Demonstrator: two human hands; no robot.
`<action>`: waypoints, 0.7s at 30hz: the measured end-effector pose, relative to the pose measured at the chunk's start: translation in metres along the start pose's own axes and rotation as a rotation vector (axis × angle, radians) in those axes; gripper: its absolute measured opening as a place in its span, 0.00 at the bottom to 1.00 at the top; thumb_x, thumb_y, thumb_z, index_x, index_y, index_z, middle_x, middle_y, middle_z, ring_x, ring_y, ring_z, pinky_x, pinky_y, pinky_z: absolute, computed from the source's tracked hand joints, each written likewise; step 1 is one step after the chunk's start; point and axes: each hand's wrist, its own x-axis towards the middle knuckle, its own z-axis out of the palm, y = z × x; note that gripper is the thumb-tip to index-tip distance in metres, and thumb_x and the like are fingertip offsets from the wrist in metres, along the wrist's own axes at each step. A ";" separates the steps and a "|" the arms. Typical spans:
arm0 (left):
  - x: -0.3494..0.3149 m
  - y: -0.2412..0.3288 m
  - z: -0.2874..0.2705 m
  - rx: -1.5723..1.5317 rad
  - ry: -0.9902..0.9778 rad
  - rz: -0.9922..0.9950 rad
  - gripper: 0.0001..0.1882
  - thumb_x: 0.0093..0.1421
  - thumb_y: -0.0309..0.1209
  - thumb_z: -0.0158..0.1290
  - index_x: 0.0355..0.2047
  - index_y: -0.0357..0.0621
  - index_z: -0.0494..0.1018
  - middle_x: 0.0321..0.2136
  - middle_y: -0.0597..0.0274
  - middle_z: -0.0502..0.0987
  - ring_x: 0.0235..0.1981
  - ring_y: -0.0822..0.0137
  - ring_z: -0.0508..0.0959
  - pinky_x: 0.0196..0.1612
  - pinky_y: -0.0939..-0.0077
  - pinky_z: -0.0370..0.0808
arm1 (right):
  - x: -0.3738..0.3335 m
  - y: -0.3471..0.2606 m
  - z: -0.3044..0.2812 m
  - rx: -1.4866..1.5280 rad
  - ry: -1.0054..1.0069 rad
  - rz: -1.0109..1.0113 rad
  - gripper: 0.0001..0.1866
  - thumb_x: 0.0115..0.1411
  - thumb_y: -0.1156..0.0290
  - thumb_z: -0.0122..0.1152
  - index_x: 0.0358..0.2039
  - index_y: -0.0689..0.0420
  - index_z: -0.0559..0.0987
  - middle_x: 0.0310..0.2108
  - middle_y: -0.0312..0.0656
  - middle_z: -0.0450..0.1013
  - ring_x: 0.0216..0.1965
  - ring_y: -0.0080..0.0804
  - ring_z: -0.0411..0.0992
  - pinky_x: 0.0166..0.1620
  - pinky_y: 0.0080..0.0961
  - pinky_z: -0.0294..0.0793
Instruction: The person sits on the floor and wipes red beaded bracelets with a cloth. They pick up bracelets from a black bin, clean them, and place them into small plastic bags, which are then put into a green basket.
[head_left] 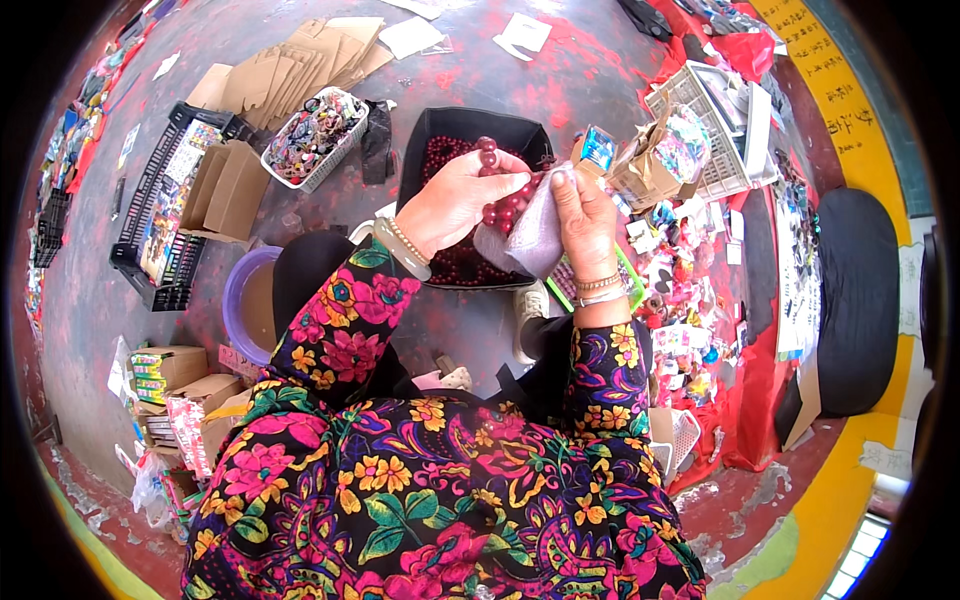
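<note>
My left hand (448, 208) is closed on a string of large dark red beads (503, 214), with beads showing above and below the thumb. My right hand (588, 222) pinches a pale lavender cloth (538, 236) that drapes beside the beads. Both hands meet over a black open bin (490, 122), where many small dark red beads (444, 152) lie. The cloth and hands hide part of the bin's inside. Whether the right fingers also grip the bead string cannot be made out.
At the left stand a white basket (322, 178) of small trinkets, black crates (150, 290), an open cardboard box (236, 205) and a purple basin (236, 318). Flattened cardboard (300, 70) lies farther off. On the right are a cream crate (722, 185) and scattered small packaged goods (680, 300).
</note>
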 end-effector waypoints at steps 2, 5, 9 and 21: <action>-0.001 0.003 0.002 0.003 -0.051 -0.040 0.10 0.59 0.25 0.47 0.41 0.35 0.68 0.35 0.61 0.73 0.36 0.72 0.73 0.41 0.80 0.70 | 0.002 0.005 -0.003 0.006 0.092 0.019 0.16 0.61 0.62 0.52 0.20 0.60 0.71 0.16 0.28 0.60 0.21 0.16 0.56 0.24 0.17 0.59; -0.005 0.003 0.004 0.080 -0.104 -0.091 0.12 0.58 0.27 0.49 0.42 0.35 0.68 0.36 0.61 0.73 0.36 0.72 0.73 0.40 0.78 0.70 | 0.005 0.018 -0.005 0.204 0.171 0.145 0.20 0.63 0.59 0.47 0.22 0.61 0.75 0.16 0.29 0.64 0.20 0.17 0.59 0.24 0.17 0.60; -0.006 0.005 0.004 0.128 -0.085 -0.158 0.13 0.58 0.28 0.50 0.43 0.38 0.68 0.33 0.62 0.74 0.32 0.75 0.73 0.31 0.84 0.67 | 0.004 0.012 -0.008 0.436 0.100 0.223 0.19 0.63 0.58 0.46 0.29 0.61 0.77 0.23 0.30 0.71 0.26 0.17 0.65 0.30 0.15 0.65; -0.007 0.004 0.006 -0.008 -0.098 -0.233 0.11 0.62 0.33 0.45 0.39 0.40 0.71 0.29 0.57 0.77 0.25 0.75 0.75 0.19 0.87 0.61 | -0.001 0.010 -0.003 0.469 -0.137 0.271 0.19 0.64 0.57 0.43 0.32 0.60 0.76 0.28 0.34 0.72 0.29 0.19 0.68 0.34 0.17 0.68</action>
